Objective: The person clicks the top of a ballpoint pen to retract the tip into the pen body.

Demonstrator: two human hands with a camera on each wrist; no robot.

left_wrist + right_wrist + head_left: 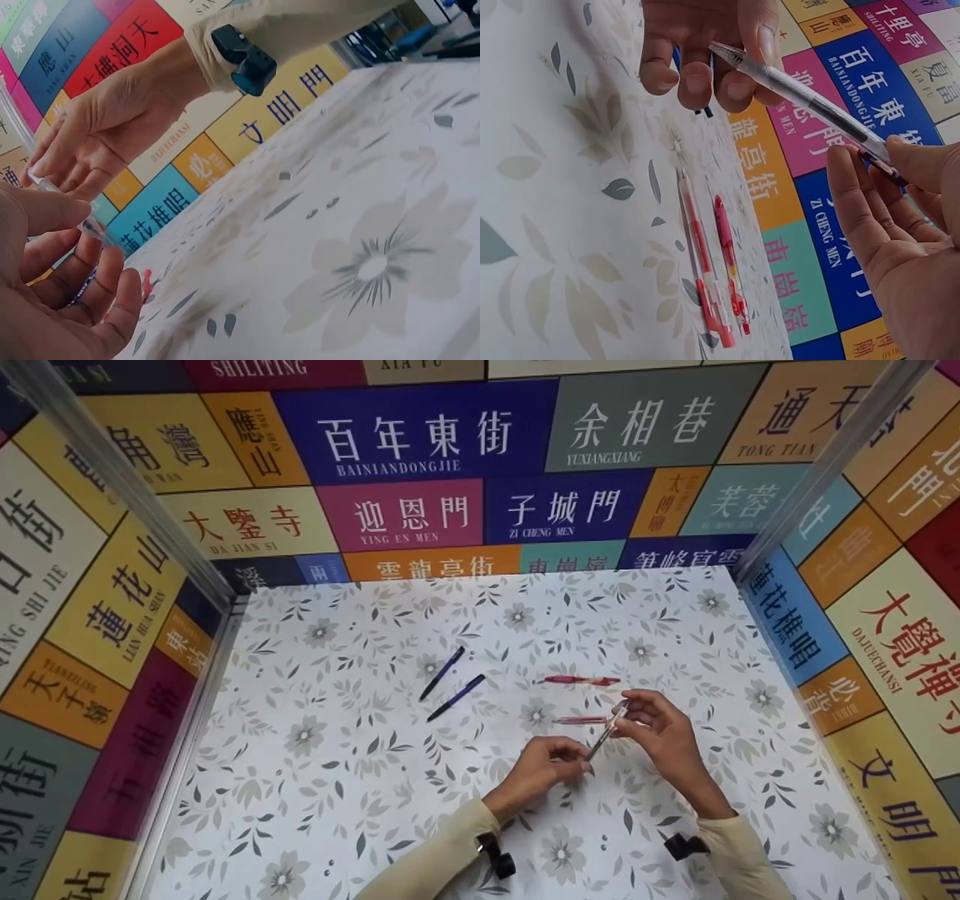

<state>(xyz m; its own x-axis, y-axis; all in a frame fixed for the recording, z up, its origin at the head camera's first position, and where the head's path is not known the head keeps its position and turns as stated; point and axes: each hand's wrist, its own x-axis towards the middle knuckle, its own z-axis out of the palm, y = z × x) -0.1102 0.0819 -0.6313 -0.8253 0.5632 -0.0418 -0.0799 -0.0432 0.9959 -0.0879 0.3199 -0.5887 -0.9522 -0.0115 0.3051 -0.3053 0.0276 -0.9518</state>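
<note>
A clear-barrelled pen with a dark refill is held above the table between both hands. My left hand pinches it near its tapered tip. The thumb and fingers of my right hand grip the opposite end, by the dark clip. Just beyond the hands lie a clear pen with a red refill and a red-pink pen, side by side. Farther left, two dark blue pens lie slanted and roughly parallel. In the left wrist view the fingers partly cover the held pen.
The table has a white cover printed with grey flowers and leaves. Panels with coloured signs rise at the back and both sides. A dark wrist camera is strapped on each sleeve.
</note>
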